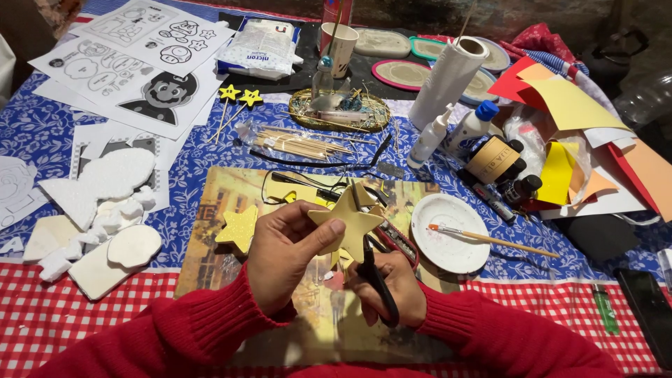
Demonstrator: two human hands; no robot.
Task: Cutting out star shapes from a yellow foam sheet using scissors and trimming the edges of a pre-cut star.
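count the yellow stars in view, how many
4: one star cutout in the left hand, one glitter star on the board, two stars on sticks by the printed sheets. Others may be hidden.

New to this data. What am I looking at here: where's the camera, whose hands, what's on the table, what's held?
There is no machine: a person in red sleeves works with bare hands. The single picture comes from a camera on their head, looking down at the table.

The left hand pinches a yellow star cut from sheet material. The right hand holds black scissors at the star's lower edge.

Around them: a second star lying on a picture mat, white foam pieces at the left, printed sheets at the far left, toothpicks, a paper roll, glue bottles, a plate with a brush across it, and coloured paper at the right.
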